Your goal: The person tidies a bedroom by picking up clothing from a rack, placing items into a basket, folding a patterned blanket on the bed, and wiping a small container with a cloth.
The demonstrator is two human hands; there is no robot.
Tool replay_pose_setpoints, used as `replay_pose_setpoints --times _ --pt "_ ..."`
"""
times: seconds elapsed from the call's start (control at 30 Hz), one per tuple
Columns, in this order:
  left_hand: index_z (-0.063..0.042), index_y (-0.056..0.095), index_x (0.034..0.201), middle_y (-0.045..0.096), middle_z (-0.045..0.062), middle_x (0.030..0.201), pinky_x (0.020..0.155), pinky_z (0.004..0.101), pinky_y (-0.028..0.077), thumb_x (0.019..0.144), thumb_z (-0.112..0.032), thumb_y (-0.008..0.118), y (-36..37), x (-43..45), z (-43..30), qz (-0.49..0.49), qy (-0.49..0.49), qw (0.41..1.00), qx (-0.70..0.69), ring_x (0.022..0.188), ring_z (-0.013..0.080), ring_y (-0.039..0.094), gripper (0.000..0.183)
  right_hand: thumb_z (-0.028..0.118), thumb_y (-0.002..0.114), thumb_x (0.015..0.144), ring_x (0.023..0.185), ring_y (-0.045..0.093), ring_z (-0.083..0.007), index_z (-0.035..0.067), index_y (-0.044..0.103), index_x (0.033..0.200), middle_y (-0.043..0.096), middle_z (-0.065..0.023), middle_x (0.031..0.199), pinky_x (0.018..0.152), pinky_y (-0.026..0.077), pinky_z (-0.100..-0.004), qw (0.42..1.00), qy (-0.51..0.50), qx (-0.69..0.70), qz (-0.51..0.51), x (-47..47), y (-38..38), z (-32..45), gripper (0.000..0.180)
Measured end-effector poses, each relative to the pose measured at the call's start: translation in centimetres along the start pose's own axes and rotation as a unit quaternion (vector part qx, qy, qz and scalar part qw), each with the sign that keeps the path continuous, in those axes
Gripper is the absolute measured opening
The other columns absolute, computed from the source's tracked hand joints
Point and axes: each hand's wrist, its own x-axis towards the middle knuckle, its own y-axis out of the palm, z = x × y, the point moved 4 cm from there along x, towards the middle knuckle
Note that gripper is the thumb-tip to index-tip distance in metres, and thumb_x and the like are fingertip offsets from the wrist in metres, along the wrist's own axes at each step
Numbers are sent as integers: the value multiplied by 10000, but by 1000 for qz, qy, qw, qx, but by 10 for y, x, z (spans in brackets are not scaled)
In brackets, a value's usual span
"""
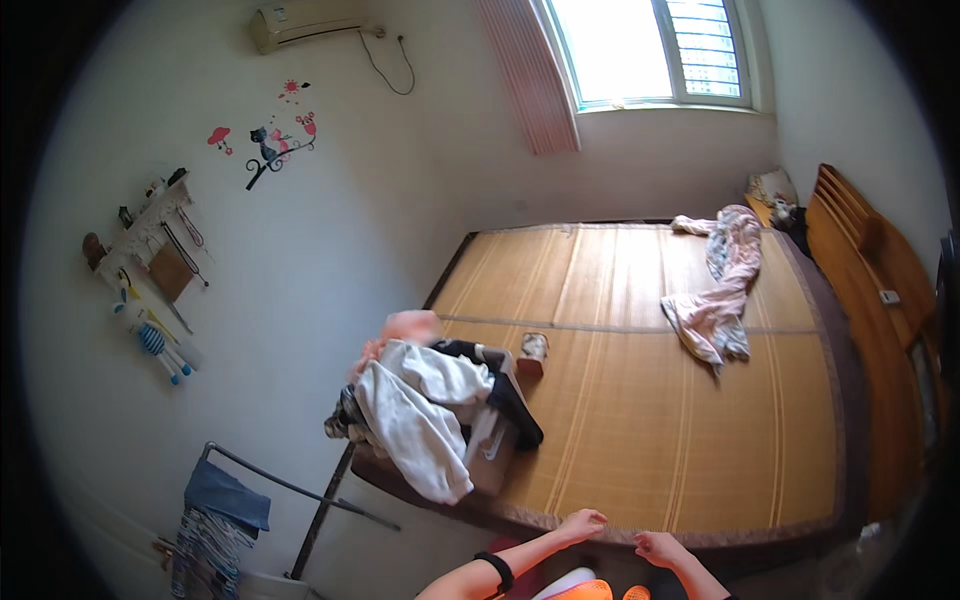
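My left hand (581, 526), with a black band on the forearm, hovers at the near edge of a bed. Its fingers are slightly bent and apart, and nothing shows in them. Just to its right is my right hand (658, 549), its fingers curled inward; whether they are closed cannot be told. The two hands are apart. Before me a woven summer sleeping mat (615, 435) with a brown fabric border covers the bed. On its left front corner, a pile of clothes with a white garment (412, 420) on top is heaped over a box (491, 461).
A tissue box (533, 354) stands on the mat beside the pile. Farther right lies a crumpled pink garment (724, 289). A wooden headboard (874, 322) bounds the right side. At lower left, clothes hang near a grey metal rail (277, 476). Orange footwear (585, 590) shows below my hands.
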Motion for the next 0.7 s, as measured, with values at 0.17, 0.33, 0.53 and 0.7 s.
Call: replay_pose_setpoints --times 0.17,0.33,0.53,0.7 --pt "-76 659 1003 644 144 1002 867 351 455 726 -223 607 -34 78 -51 63 62 989 115 970 258 603 318 214 568 769 824 613 -332 55 598 951 636 -157 861 729 489 -396 999 -5 5 -42 59 -26 -5 243" --pt "-38 653 1013 642 155 1008 836 350 477 743 -179 588 -99 177 -100 39 43 993 99 926 270 620 311 190 542 776 774 579 -386 31 553 868 603 -206 818 662 457 -466 998 -50 -12 -26 163 -116 4 184" --pt "-82 618 1084 661 131 896 685 303 497 768 -190 635 -68 290 -102 88 7 986 143 788 171 629 334 195 544 813 956 588 -335 73 560 1119 620 -160 1029 812 470 -419 998 53 24 -23 194 -158 -75 330" --pt "-79 641 1030 646 116 854 708 323 500 729 -186 651 -35 349 -127 63 -1 993 97 756 197 620 320 210 565 813 962 591 -317 62 555 1125 623 -143 1036 816 471 -408 994 110 19 6 196 -216 -130 345"
